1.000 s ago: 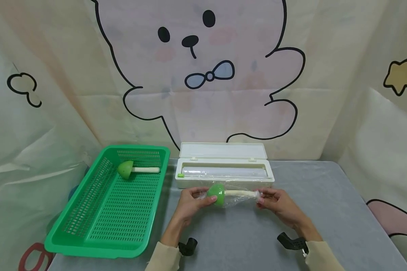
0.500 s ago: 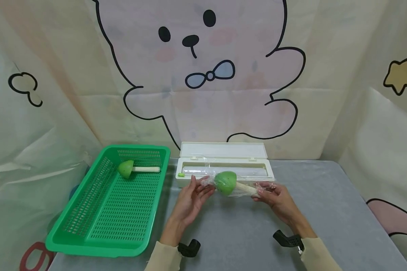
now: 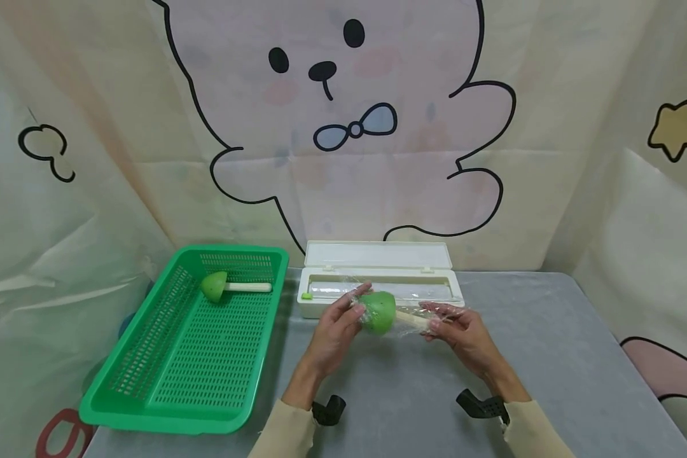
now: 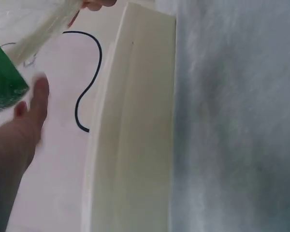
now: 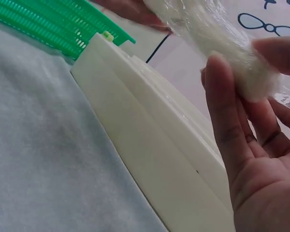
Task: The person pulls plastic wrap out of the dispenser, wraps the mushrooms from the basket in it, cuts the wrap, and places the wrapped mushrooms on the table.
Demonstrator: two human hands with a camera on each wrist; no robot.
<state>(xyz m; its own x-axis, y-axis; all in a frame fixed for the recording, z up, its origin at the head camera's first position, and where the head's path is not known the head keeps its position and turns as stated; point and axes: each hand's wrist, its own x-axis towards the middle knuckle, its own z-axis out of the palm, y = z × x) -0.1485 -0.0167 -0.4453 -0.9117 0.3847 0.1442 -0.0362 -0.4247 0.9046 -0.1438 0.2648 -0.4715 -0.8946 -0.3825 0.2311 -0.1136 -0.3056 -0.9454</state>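
Note:
A green dome-headed tool (image 3: 379,313) with a pale stick handle hangs above the table, wrapped in clear cling film (image 5: 205,24). My right hand (image 3: 464,334) pinches the wrapped handle end between thumb and fingers. At the tool's green head, my left hand (image 3: 334,334) has its fingers stretched out, right at the head's left side against the film. In the left wrist view, the green head (image 4: 5,82) partly covers those fingers. Just behind both hands stands a white cling film dispenser (image 3: 372,312), its lid raised and the roll showing inside.
A green perforated basket (image 3: 257,375) stands on the left, with a second green dome-headed tool (image 3: 214,286) lying in it. A grey cloth covers the table (image 3: 527,343). A printed curtain (image 3: 412,191) hangs behind the dispenser.
The left hand let go of the head end, opened, then came back against the head's left side. The tool rose and tilted, its head higher than before; the right hand kept hold of the handle.

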